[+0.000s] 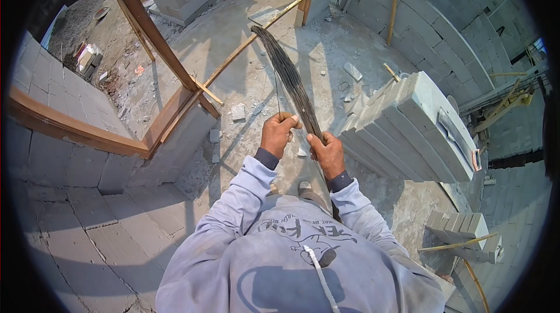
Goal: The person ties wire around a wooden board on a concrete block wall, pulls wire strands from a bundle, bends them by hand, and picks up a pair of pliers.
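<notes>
A long bundle of thin dark wire [286, 71] stretches out in front of my body, its far end bent over near a wooden strip. My right hand [328, 153] is closed around the near part of the bundle, thumb on top. Just left of it, my left hand [280, 134] is closed in a pinch. A single thin strand rises from its fingers, apart from the bundle. The lower end of the bundle runs down past my right wrist, partly hidden by the hand and sleeve.
Stacked light-grey blocks [408, 126] stand close on my right, with a flat metal tool [458, 135] on top. A brown wooden frame [169, 120] is set in the low block wall at left. A wooden strip [233, 53] crosses ahead. Block fragments [238, 112] lie on the dusty floor.
</notes>
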Motion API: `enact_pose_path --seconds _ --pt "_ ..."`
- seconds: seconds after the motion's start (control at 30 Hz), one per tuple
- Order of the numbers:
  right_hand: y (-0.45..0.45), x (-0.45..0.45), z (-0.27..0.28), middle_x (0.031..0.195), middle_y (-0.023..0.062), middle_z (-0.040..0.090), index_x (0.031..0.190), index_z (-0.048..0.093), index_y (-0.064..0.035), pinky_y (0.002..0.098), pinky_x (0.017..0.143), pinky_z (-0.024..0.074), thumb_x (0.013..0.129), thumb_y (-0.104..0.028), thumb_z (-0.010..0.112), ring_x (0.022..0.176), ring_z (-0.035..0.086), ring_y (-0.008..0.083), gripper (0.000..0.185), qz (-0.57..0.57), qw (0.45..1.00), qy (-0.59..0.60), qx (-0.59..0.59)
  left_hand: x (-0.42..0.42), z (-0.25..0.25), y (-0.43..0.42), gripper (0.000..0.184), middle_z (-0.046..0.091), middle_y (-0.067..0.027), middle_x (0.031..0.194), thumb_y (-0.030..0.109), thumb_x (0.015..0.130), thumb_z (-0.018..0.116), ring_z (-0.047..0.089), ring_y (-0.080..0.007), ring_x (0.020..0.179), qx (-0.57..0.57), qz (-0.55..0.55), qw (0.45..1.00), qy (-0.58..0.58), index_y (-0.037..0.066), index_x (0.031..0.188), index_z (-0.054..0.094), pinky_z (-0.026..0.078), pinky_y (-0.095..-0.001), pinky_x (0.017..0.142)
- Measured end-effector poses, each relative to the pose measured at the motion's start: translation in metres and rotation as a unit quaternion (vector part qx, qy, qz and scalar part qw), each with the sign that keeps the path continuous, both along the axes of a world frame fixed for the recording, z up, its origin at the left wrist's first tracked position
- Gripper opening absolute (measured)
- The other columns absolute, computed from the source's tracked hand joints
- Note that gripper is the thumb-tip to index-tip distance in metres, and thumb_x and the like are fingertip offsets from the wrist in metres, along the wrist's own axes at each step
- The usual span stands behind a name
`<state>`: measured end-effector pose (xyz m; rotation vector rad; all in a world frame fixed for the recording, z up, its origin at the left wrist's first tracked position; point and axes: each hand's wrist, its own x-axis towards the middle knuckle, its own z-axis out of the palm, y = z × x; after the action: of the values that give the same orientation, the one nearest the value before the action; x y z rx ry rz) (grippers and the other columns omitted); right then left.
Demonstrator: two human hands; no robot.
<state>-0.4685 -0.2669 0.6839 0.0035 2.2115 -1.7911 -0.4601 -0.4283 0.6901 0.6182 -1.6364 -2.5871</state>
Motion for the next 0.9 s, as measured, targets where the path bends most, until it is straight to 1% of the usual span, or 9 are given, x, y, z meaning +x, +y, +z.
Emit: enact_pose_path --seconds 0.13,0.23,0.27,0.4,0.53,0.6,0.7,0.77,0.9 --pt "0.000 -0.004 -0.008 0.057 0.0046 0.058 0.072 0.059 -0.0012 0.0291 0.046 0.0421 0.082 -0.029 0.070 0.049 0.054 0.0120 0.031 -0.015 1.000 -0.009 0.026 0.000 0.010 0.006 0.014 0.068 -0.0095 0.078 0.015 0.088 0.060 0.049 -0.0075 0.049 0.002 0.001 1.000 0.014 0.001 0.085 0.059 0.039 -0.0210 0.045" --pt "0.003 -0.007 -0.021 0.060 0.0106 0.060 0.074 0.060 -0.0004 0.0348 0.052 0.0448 0.081 -0.032 0.070 0.053 0.057 0.0216 0.034 0.002 0.987 0.086 0.136 0.004 0.015 0.015 0.013 0.069 -0.0098 0.080 0.015 0.089 0.058 0.046 -0.0050 0.046 0.002 0.011 1.000 0.013 0.002 0.087 0.058 0.035 -0.0181 0.041" --pt "0.005 -0.007 -0.023 0.062 0.0151 0.060 0.077 0.061 -0.0001 0.0389 0.057 0.0458 0.080 -0.035 0.069 0.058 0.059 0.0297 0.036 0.006 0.983 0.102 0.154 0.004 0.014 0.019 0.012 0.068 -0.0109 0.079 0.014 0.089 0.057 0.045 -0.0049 0.045 0.004 0.014 1.000 0.023 0.002 0.086 0.058 0.035 -0.0174 0.041" --pt "0.014 -0.004 -0.032 0.065 0.0182 0.060 0.077 0.061 0.0000 0.0404 0.058 0.0462 0.080 -0.037 0.069 0.062 0.061 0.0338 0.038 0.040 0.984 0.116 0.131 -0.003 0.020 0.020 0.010 0.067 -0.0129 0.077 0.012 0.089 0.059 0.042 -0.0042 0.044 0.021 0.048 0.997 0.056 0.003 0.086 0.058 0.033 -0.0163 0.041" --pt "0.035 -0.001 -0.037 0.068 0.0190 0.062 0.080 0.062 -0.0008 0.0427 0.062 0.0466 0.081 -0.039 0.068 0.067 0.061 0.0366 0.039 0.074 0.980 0.102 0.152 -0.025 0.055 -0.015 0.007 0.066 -0.0076 0.074 0.012 0.091 0.058 0.041 -0.0038 0.043 0.048 0.158 0.978 0.129 0.005 0.088 0.057 0.030 -0.0166 0.039" --pt "0.054 0.008 -0.040 0.069 0.0190 0.062 0.081 0.062 -0.0015 0.0446 0.063 0.0464 0.082 -0.040 0.067 0.068 0.061 0.0374 0.039 0.089 0.971 0.119 0.185 -0.044 0.071 -0.082 0.008 0.065 -0.0043 0.078 0.010 0.092 0.054 0.041 -0.0036 0.042 0.205 0.173 0.945 0.189 0.004 0.089 0.058 0.027 -0.0178 0.036" --pt "0.095 0.011 -0.051 0.076 0.0190 0.064 0.090 0.061 -0.0038 0.0470 0.068 0.0464 0.083 -0.039 0.065 0.076 0.062 0.0385 0.036 0.126 0.953 0.111 0.250 -0.056 0.091 -0.161 0.013 0.067 -0.0098 0.085 0.009 0.093 0.052 0.040 -0.0041 0.041 0.303 0.119 0.905 0.273 -0.003 0.094 0.056 0.026 -0.0182 0.034" --pt "0.118 0.012 -0.054 0.080 0.0188 0.065 0.094 0.060 -0.0049 0.0476 0.070 0.0462 0.084 -0.038 0.064 0.079 0.062 0.0385 0.034 0.146 0.949 0.109 0.257 -0.061 0.114 -0.162 0.015 0.067 -0.0105 0.085 0.010 0.095 0.050 0.041 -0.0037 0.041 0.291 0.089 0.898 0.317 -0.003 0.099 0.056 0.026 -0.0175 0.033" --pt "0.118 0.007 -0.041 0.083 0.0199 0.064 0.098 0.057 -0.0047 0.0502 0.073 0.0452 0.085 -0.036 0.061 0.082 0.062 0.0401 0.034 0.192 0.941 0.152 0.232 -0.093 0.133 -0.040 0.012 0.067 -0.0069 0.083 0.013 0.097 0.048 0.041 -0.0017 0.041 0.151 0.026 0.963 0.224 0.004 0.098 0.056 0.029 -0.0162 0.032"
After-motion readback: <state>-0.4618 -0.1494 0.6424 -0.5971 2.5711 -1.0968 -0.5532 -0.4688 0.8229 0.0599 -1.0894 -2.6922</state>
